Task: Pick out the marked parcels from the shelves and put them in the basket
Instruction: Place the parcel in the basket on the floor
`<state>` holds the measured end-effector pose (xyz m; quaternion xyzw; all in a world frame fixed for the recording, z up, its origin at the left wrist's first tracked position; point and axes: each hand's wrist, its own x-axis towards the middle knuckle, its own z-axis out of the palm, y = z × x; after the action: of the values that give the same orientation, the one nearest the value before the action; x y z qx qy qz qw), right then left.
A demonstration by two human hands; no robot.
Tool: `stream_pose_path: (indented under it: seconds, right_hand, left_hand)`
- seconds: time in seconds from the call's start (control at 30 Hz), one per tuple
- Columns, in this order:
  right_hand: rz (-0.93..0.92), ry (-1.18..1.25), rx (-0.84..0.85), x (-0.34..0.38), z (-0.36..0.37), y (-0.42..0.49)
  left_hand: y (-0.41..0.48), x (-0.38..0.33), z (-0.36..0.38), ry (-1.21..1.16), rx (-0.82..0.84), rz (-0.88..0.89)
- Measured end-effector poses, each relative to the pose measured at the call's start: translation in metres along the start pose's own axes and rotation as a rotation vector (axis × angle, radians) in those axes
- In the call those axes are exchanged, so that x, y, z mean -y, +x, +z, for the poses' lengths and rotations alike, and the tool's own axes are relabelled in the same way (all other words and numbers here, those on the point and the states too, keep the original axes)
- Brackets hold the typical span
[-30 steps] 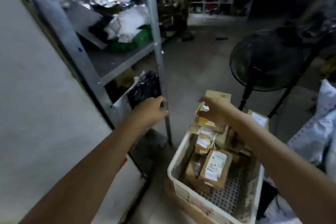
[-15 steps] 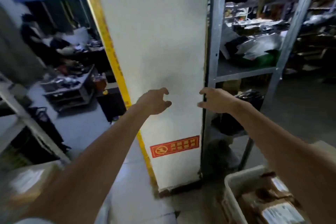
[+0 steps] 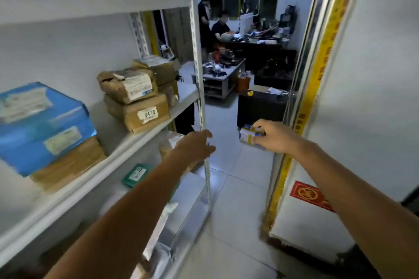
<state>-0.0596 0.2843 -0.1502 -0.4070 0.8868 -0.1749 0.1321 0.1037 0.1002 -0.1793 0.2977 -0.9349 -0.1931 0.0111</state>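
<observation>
Beside the shelves (image 3: 186, 94), swung into view since the pillar (image 3: 374, 97) filled it, the left hand (image 3: 196, 145) hangs loose-fingered and empty near the upright (image 3: 198, 75); the right hand (image 3: 275, 137), empty before, now pinches a small parcel (image 3: 248, 137). On the shelves sit a blue box (image 3: 43, 124) and brown parcels (image 3: 138, 112)

The shelving upright (image 3: 196, 70) was perforated metal painted white, and the shelf board (image 3: 188, 92) had a smooth, matt white finish. On it, the labelled parcel (image 3: 138, 115) was brown cardboard, the crumpled parcel (image 3: 128, 85) was creased brown paper, both with white paper labels, and the blue box (image 3: 40, 124) had a slight plastic sheen. The floor tiles (image 3: 238, 188) were pale and glossy, the pillar (image 3: 374, 97) was matt white, and the small parcel (image 3: 249, 137) held in the right hand (image 3: 273, 137) looked like shiny printed card.
</observation>
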Motion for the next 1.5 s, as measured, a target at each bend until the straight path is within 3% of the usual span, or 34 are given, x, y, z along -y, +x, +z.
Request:
stream_pose_path:
  seconds: [0.23,0.43,0.57,0.7,0.9,1.07,1.23,1.5]
  right_hand:
    - [-0.137,-0.001,0.104,0.058,0.073,0.07]
    - [-0.304,-0.002,0.165,0.053,0.111,0.164]
    - [-0.441,0.01,0.24,0.035,0.145,0.247]
    - [-0.539,0.013,0.335,0.022,0.184,0.314]
    - [-0.551,0.087,0.439,0.012,0.237,0.38]
    - [-0.482,0.176,0.493,0.011,0.274,0.404]
    - [-0.442,0.258,0.505,0.006,0.294,0.419]
    - [-0.436,0.377,0.541,-0.003,0.303,0.419]
  left_hand:
    - [0.0,0.105,0.021,-0.018,-0.007,-0.207]
    - [0.045,0.14,0.049,-0.07,-0.032,-0.368]
    - [0.099,0.148,0.09,-0.159,-0.078,-0.57]
    - [0.15,0.155,0.13,-0.364,-0.194,-0.785]
    - [0.195,0.171,0.176,-0.566,-0.375,-0.967]
    - [0.213,0.183,0.203,-0.699,-0.434,-1.035]
    - [0.227,0.187,0.221,-0.723,-0.452,-0.988]
    - [0.226,0.188,0.225,-1.033,-0.571,-0.987]
